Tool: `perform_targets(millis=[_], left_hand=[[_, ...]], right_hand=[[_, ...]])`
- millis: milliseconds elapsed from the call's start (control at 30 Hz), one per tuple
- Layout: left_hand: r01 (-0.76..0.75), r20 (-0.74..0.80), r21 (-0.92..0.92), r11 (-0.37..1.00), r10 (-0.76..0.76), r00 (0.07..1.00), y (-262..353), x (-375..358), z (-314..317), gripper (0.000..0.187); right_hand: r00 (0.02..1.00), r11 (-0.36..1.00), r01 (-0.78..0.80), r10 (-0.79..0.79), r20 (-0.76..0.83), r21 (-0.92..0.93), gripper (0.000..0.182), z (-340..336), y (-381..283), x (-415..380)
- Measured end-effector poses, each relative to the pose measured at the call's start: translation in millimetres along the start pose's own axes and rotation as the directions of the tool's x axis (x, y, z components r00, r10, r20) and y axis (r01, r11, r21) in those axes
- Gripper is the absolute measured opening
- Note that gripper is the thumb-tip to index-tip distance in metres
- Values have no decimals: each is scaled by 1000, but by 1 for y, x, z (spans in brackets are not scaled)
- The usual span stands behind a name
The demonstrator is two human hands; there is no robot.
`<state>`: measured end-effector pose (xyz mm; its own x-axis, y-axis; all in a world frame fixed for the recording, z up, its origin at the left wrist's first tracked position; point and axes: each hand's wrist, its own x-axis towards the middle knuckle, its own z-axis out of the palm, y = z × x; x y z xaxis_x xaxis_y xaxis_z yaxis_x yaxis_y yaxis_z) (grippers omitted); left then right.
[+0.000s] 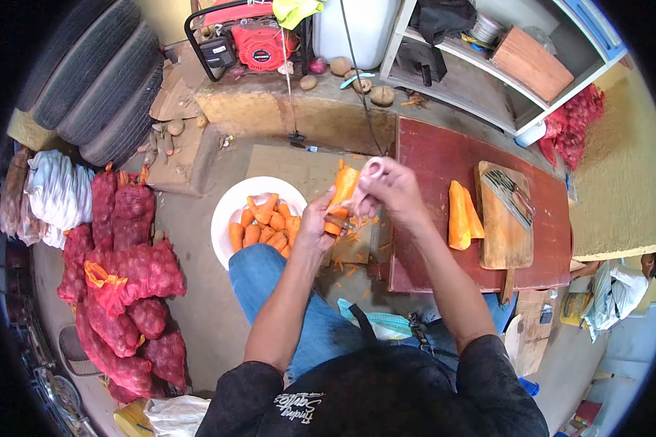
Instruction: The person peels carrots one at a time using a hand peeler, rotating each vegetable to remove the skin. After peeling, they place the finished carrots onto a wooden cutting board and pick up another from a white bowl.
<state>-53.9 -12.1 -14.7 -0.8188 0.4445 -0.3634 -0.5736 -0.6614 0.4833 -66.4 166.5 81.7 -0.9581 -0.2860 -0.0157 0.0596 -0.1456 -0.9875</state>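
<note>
Gripping a carrot (342, 191) (left hand (315, 227)), right hand (388, 188) fingers clamped on peeler (370, 172)

Bottom centre of the frame: white script lettering on the black shirt (299, 408), curling across its front; looks like two short words, too small and too tilted to spell out with certainty. Top centre: a small pale label on the red generator (259, 45), blurred, letters unreadable. Right of centre: stripes on the pack (514, 195) lying on the wooden board (504, 240), no words legible there. Nothing readable on the red mesh sacks (124, 277) at left, nor on the white tank (353, 29) at top. No numbers or signs legible anywhere else.
</note>
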Motion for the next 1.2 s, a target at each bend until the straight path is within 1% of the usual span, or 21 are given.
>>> perform_targets(millis=[67, 133, 167, 200, 267, 300, 333, 367, 400, 467, 500, 533, 667, 833, 867, 967, 1033, 1067, 1133, 1167, 1200], left_hand=[[1, 33, -26, 1000, 0, 999, -1, 2, -1, 40], [21, 4, 14, 1000, -21, 1000, -1, -1, -2, 40], [27, -14, 29, 999, -27, 1000, 0, -3, -2, 40], [12, -11, 27, 1000, -11, 1000, -2, -3, -6, 40], [-13, 8, 33, 999, 13, 1000, -3, 3, -11, 40], [-21, -71, -30, 999, 19, 997, 0, 2, 3, 40], [-32, -151, -90, 995, 18, 988, 5, -2, 28, 40], [-48, -230, -147, 988, 13, 973, 8, -4, 41, 41], [-14, -138, -113, 993, -2, 990, 6, -4, 32, 41], [33, 39, -44, 998, -32, 999, 0, -3, 0, 41], [32, 54, -49, 998, -29, 998, 0, -4, -2, 42], [30, 70, -56, 998, -26, 997, -1, -3, -4, 42], [-3, 67, -70, 998, 8, 998, 5, -5, 2, 46], [-64, -11, 86, 994, 65, 998, 4, -9, 8, 47], [-66, -34, 126, 990, 71, 997, 3, -9, 7, 46], [-57, -21, 55, 997, 59, 998, 2, -11, 13, 40], [-67, -95, 3, 998, 67, 993, -3, -4, 19, 40], [-75, -135, -23, 997, 71, 988, -4, -2, 21, 40], [-20, 14, 31, 999, 20, 1000, 0, -7, 8, 43], [6, 86, 62, 998, -11, 996, 2, -10, 2, 45], [-6, 76, 68, 998, 0, 997, 2, -12, 2, 45]], right_hand=[[978, 994, 47, -66, -195, -102, 9, -26, 20, 18], [918, 986, 167, -149, -368, 18, 11, -44, 9, 25], [911, 968, 250, -229, -343, 18, 13, -50, 4, 25], [914, 970, 238, -204, -351, 54, 14, -47, 0, 21], [964, 989, 148, -140, -227, 19, 11, -19, 1, 8], [986, 995, 93, -98, -132, -44, 10, -2, 0, -3], [999, 995, 29, -26, -33, 95, 7, 13, 4, -8], [989, 997, 70, -67, -132, 15, 6, 2, 14, 0], [968, 993, 100, -113, -223, -66, 5, -14, 25, 12], [947, 984, 131, -89, -309, 119, 8, -47, 26, 26], [935, 976, 152, -91, -342, 157, 9, -49, 17, 24], [911, 984, 147, -94, -401, 103, 9, -56, 19, 26], [928, 973, 177, -114, -355, 149, 11, -48, 11, 8], [910, 969, 173, -89, -406, 174, 11, -52, 10, -11], [931, 973, 159, -92, -354, 165, 11, -50, 12, -15], [979, 987, 94, -68, -191, 130, 10, -23, 5, -33], [997, 996, 25, -18, -73, 84, 11, -11, 13, -39], [994, 996, 65, -60, -88, 61, 10, -16, 22, -34], [983, 990, 142, -138, -117, 19, 10, -21, 30, -18], [963, 982, 153, -124, -239, 108, 8, -27, 22, -10], [938, 968, 218, -171, -303, 128, 8, -38, 15, -2]])
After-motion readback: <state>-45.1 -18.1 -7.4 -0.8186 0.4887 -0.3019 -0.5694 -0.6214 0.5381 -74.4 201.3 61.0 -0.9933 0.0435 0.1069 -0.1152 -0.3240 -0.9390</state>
